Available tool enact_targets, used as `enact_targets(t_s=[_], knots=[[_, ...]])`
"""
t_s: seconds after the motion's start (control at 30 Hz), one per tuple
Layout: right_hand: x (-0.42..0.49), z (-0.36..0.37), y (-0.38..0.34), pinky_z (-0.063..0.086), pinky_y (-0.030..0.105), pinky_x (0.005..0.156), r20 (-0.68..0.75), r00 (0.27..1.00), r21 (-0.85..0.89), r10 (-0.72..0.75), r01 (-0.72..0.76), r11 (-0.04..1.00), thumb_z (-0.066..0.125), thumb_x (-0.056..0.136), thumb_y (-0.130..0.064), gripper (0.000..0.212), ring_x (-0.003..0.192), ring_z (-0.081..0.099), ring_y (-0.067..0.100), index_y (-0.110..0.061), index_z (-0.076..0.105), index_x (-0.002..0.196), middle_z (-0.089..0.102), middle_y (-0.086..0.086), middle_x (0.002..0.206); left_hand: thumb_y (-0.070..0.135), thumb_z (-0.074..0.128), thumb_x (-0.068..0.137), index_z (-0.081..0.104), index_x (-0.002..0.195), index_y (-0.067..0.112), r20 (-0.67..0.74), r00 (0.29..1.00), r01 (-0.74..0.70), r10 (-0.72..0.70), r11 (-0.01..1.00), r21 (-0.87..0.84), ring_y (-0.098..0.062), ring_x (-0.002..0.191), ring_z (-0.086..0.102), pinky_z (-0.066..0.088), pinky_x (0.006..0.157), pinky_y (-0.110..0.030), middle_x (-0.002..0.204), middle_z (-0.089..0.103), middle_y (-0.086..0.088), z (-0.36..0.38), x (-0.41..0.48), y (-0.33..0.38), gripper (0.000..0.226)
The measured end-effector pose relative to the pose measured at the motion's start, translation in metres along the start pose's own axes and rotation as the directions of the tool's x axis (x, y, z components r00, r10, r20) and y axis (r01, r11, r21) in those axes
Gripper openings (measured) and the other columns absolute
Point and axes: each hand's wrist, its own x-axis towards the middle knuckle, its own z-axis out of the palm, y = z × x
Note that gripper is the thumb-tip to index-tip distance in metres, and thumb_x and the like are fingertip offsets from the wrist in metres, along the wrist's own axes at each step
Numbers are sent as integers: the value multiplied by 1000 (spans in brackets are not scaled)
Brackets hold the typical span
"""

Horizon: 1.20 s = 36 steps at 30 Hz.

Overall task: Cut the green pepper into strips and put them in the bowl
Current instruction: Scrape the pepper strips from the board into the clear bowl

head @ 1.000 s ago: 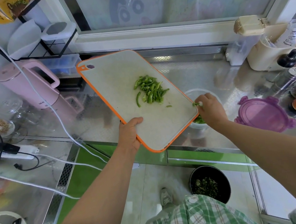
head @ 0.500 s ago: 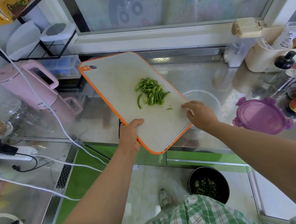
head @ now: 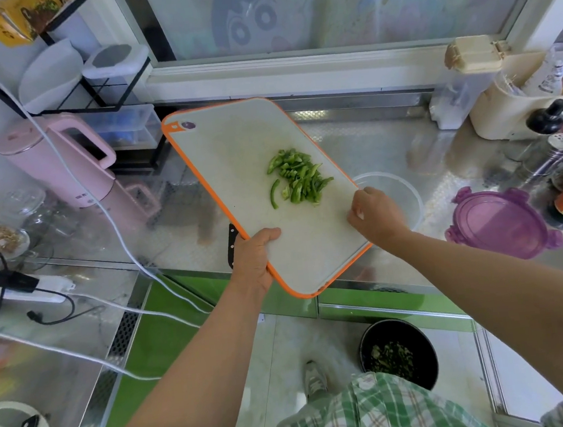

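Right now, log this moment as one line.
left hand: grips cutting board | right hand: curled at board's right edge, contents hidden | pepper strips: piled on board | bowl: beyond right hand, by board

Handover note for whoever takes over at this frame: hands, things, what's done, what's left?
Left hand grips the board's near edge.
Right hand, fingers curled, is at the board's right edge, in front of the bowl; whether it holds anything is hidden.
Done: pepper cut; strips lie piled on the board.
Left: move those strips into the bowl.
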Motion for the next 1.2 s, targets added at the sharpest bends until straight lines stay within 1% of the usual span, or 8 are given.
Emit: enact_targets(t_s=[0.13,0.3,0.43,0.5,0.63,0.9,1.03,1.2], knots=[[2,-6,10,44,35,76,-24,985,-2,172,-172,985,58,84,-14,19,101,54,34,-5,61,100,55,14,107,-13,57,82,59,114,6,16,1000,3,-3,1000,11,-30,91,65,56,71,-38,101,68,-10,-3,0,0,37],[32,-17,-37,35,37,102,-75,994,257,-81,98,961,55,93,-24,46,131,41,28,-16,45,138,36,8,146,-12,58,82,61,113,8,43,999,9,-11,999,37,-31,94,66,57,78,-42,105,69,-11,-6,0,-1,38],[57,-14,-61,24,41,115,32,993,302,-116,101,948,48,97,-36,52,144,22,23,-28,34,147,16,1,159,-9,67,71,62,112,8,64,997,30,-33,999,44,-35,98,64,56,83,-47,109,68,-14,-9,1,1,44],[64,-9,-65,24,42,116,96,990,228,-101,77,971,49,95,-41,54,143,23,24,-31,34,147,20,1,159,-1,69,60,61,116,8,90,995,34,-38,998,50,-34,96,66,58,79,-46,109,69,-13,-10,3,2,58],[65,-5,-69,35,40,106,64,993,156,-99,88,984,54,93,-37,49,130,39,28,-22,46,139,43,7,141,-7,67,67,67,100,14,129,991,18,-29,996,82,-28,85,69,59,72,-41,92,74,-6,-13,9,7,39],[67,-8,-58,44,34,86,-9,998,163,-57,58,985,57,89,-30,38,113,49,27,-14,51,123,46,6,124,0,66,56,68,96,12,153,987,29,-45,994,107,-31,88,67,55,84,-49,95,73,-11,-13,20,16,41],[65,-8,-58,40,37,96,8,989,143,-146,143,979,57,91,-38,55,126,41,22,-28,40,142,42,3,139,-13,60,77,66,98,10,144,989,27,-44,992,122,-31,88,66,55,80,-45,97,71,-11,-13,22,23,32],[62,-8,-53,37,28,94,6,987,170,-158,155,973,58,92,-31,38,116,47,24,-22,55,129,50,7,122,-15,53,81,66,95,10,142,989,28,-47,991,129,-32,87,66,54,81,-47,93,72,-10,-14,22,26,32]])
